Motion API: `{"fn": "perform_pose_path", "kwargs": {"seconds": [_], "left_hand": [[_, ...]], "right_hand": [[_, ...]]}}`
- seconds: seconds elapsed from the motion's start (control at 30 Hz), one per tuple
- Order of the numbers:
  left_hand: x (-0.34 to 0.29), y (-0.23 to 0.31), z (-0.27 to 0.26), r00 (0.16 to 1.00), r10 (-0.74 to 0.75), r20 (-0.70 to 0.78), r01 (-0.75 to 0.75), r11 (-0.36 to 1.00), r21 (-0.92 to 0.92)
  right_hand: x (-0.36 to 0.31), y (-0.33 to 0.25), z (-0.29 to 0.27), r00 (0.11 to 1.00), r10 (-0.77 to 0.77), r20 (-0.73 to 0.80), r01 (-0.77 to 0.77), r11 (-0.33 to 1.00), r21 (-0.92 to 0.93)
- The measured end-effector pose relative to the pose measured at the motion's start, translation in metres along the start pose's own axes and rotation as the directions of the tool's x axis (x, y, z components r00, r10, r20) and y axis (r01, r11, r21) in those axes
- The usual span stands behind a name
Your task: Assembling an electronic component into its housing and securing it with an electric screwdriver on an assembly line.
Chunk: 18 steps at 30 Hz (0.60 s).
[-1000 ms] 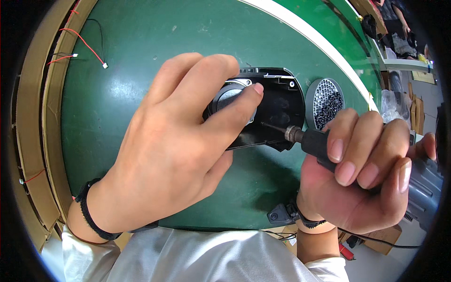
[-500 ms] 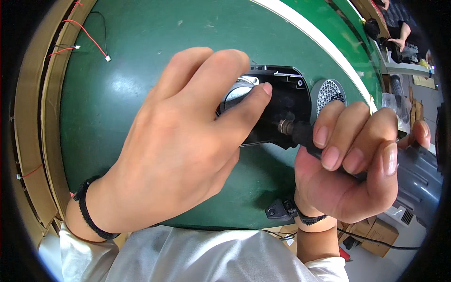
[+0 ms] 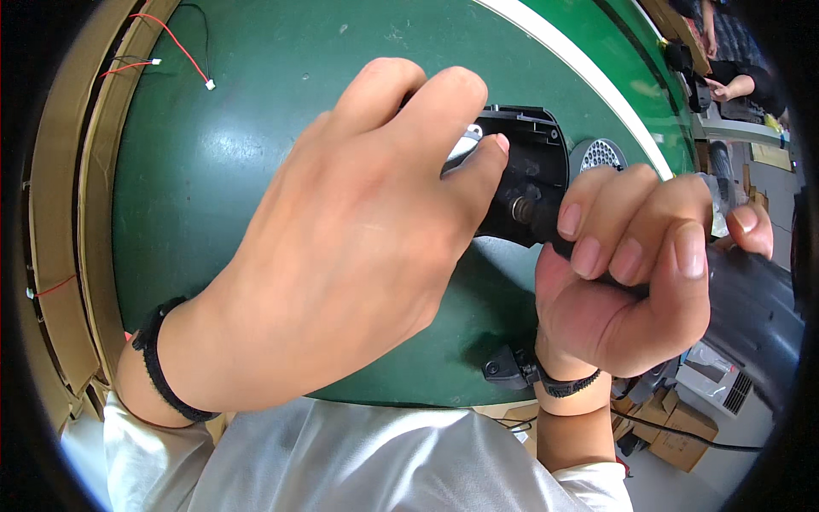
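Under my left hand (image 3: pixel 350 230) is a black plastic housing (image 3: pixel 533 171), its hollow inside facing up. My left thumb and fingers grip its left part. Between them shows a sliver of a silvery round part (image 3: pixel 461 152) seated in the housing, mostly hidden. My right hand (image 3: pixel 631 273) is wrapped round a dark electric screwdriver (image 3: pixel 751 290), whose grey body runs off to the right. Its metal collar (image 3: pixel 521 210) points into the housing; I cannot make out the bit's tip or any screw there.
A grey dimpled dish (image 3: pixel 599 153) stands just beyond my right fingers. A small black device (image 3: pixel 505 369) lies at the green table's (image 3: pixel 256 77) near edge. Red and black wires with white plugs (image 3: pixel 210 84) lie far left, beside a cardboard edge (image 3: pixel 98 256). Another person's hand (image 3: pixel 735 88) shows far right.
My left hand has shifted a little to the right and away from me, covering more of the silvery part. The screwdriver stays pointed into the housing. The whole view has shifted slightly.
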<state>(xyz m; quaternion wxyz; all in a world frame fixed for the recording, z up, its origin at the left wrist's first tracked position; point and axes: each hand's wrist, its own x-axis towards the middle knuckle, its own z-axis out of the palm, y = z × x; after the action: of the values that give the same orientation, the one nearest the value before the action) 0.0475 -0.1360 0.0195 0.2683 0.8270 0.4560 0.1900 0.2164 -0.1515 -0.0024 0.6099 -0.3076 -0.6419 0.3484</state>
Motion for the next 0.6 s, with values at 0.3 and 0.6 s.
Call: {"fn": "perform_pose_path", "kwargs": {"seconds": [0.3,0.6], "left_hand": [[-0.0054,-0.0182,0.0188,0.942,0.262,-0.210,-0.251,0.965,0.079],[-0.0006,-0.0176,0.0156,0.912,0.320,-0.258,-0.323,0.946,0.033]], "right_hand": [[0.0008,-0.0004,-0.0046,0.999,0.001,0.038,-0.001,1.000,-0.003],[0.0012,-0.0009,-0.0093,0.997,0.010,0.074,-0.010,1.000,-0.004]]}}
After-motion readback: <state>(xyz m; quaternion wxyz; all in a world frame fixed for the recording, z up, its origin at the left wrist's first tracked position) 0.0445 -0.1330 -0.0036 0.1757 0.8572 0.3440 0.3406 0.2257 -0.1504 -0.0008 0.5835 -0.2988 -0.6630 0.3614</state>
